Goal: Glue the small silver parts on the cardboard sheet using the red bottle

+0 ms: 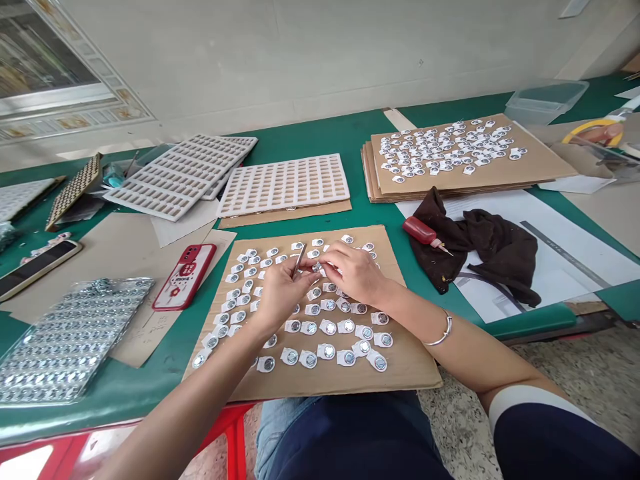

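Over the middle of a cardboard sheet (410, 372), my two hands meet at the fingertips. My left hand (284, 292) is closed, with metal tweezers (300, 257) sticking up between its fingers. My right hand (354, 272) pinches at a small shiny piece (317, 267) that lies between both hands; its details are too small to tell. Rows of white tabs with round silvery discs (329, 351) cover the cardboard around and below my hands. Some of them are hidden under my fingers and forearms.
White slotted trays (285, 183) stand behind on the green table (300, 141). A red-cased phone (185, 277) and a blister sheet (70, 343) lie left. Right are a dark cloth (493, 247), a red bottle (421, 231) and stacked cardboard (540, 163) bearing more discs.
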`<control>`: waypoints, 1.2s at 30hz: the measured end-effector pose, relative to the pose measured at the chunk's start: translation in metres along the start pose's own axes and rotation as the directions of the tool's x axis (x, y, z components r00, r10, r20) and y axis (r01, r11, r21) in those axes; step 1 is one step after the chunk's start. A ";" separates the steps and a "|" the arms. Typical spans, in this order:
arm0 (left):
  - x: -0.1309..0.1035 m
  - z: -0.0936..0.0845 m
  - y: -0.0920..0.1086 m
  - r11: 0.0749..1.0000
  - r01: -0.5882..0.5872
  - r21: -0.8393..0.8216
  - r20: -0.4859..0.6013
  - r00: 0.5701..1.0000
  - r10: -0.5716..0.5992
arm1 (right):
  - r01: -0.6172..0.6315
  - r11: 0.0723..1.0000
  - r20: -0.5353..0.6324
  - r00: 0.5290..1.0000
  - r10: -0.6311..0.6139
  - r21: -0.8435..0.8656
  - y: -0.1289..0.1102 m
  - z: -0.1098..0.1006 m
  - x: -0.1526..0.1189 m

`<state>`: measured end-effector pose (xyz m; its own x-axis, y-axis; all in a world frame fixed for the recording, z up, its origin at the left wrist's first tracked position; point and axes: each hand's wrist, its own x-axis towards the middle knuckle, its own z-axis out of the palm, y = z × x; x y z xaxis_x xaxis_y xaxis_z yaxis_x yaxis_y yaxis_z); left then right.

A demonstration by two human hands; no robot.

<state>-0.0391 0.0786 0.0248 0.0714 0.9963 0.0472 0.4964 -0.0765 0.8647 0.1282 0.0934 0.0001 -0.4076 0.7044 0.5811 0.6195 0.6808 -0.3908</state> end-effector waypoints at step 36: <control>0.005 0.002 -0.008 0.784 0.411 -0.465 0.440 0.876 -0.197 | -0.085 0.996 0.102 0.991 0.082 0.021 0.002 0.001 0.002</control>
<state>-0.0416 0.0838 0.0169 0.3456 0.8709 -0.3495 0.0161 0.3669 0.9301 0.1286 0.0965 -0.0002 -0.4216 0.7748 0.4711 0.6374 0.6227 -0.4537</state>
